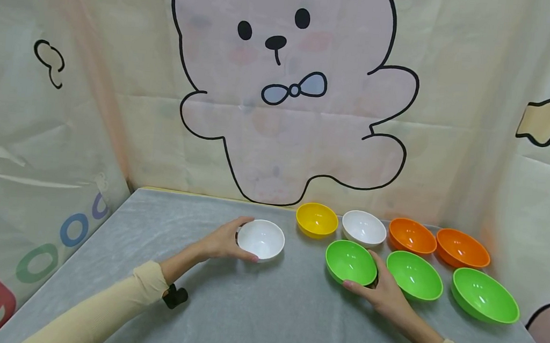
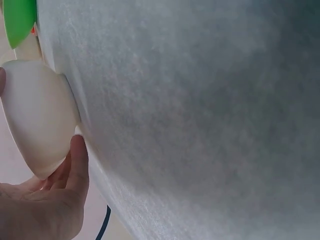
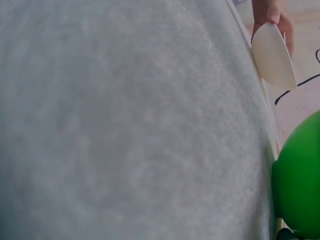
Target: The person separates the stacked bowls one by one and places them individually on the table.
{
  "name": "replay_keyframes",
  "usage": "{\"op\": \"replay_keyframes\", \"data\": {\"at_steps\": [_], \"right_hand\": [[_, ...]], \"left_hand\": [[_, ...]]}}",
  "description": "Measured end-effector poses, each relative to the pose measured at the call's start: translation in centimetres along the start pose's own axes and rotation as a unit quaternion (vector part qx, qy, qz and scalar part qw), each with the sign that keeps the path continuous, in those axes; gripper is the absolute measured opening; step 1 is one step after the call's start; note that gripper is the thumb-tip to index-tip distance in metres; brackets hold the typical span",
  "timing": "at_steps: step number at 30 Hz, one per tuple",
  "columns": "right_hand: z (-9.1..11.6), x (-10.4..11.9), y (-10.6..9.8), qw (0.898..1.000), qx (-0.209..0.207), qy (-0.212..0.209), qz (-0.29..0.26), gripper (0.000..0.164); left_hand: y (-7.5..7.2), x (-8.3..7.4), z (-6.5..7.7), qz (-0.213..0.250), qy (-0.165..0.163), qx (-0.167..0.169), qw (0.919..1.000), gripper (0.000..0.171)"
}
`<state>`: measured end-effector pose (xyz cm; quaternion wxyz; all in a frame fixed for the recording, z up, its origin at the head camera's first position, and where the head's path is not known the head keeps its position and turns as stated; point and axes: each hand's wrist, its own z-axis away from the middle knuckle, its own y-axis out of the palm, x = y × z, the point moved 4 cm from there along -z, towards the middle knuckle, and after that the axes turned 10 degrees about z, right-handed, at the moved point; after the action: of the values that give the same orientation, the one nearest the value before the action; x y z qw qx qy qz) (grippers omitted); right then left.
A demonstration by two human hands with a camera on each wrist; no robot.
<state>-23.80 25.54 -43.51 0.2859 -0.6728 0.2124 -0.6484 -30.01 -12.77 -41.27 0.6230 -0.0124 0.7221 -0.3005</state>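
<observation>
My left hand (image 1: pixel 223 242) grips a small white bowl (image 1: pixel 262 239) at its left side, the thumb near the front of the rim. In the left wrist view the same white bowl (image 2: pixel 39 115) shows its outside, with fingertips by its base. On the right, my right hand (image 1: pixel 386 294) holds a green bowl (image 1: pixel 349 261) by its right side, thumb along the front edge. The right wrist view catches part of that green bowl (image 3: pixel 302 180), with the white bowl (image 3: pixel 274 57) in the left hand farther off. Both bowls face upward.
Along the back of the grey-covered table (image 1: pixel 253 320) stand a yellow bowl (image 1: pixel 316 220), another white bowl (image 1: pixel 364 228) and two orange bowls (image 1: pixel 412 236). Two more green bowls, a middle green bowl (image 1: pixel 414 275) and a right green bowl (image 1: pixel 485 295), sit right of my right hand. A printed curtain (image 1: pixel 469 100) hangs behind.
</observation>
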Motion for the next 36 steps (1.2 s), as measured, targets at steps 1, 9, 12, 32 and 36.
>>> {"op": "replay_keyframes", "data": {"at_steps": [1,9,12,32,36], "right_hand": [[0.0,0.0,0.0,1.000,0.001,0.001,0.001,0.109],[0.0,0.1,0.0,1.000,0.006,0.003,0.003,0.109],[0.0,0.1,0.0,1.000,0.004,-0.002,0.000,0.107],[0.1,0.1,0.1,1.000,0.004,0.001,0.004,0.108],[0.1,0.1,0.1,1.000,0.004,0.004,0.008,0.108]], "left_hand": [[0.0,0.0,0.0,0.002,0.001,-0.003,1.0000,0.101],[-0.1,-0.3,0.0,0.012,0.005,-0.015,0.9998,0.101],[0.0,-0.6,-0.2,0.013,0.008,-0.016,0.9998,0.102],[1.7,-1.9,-1.0,-0.001,0.014,0.007,0.9999,0.100],[2.1,-2.0,-1.2,-0.002,0.018,0.011,0.9998,0.099]]}}
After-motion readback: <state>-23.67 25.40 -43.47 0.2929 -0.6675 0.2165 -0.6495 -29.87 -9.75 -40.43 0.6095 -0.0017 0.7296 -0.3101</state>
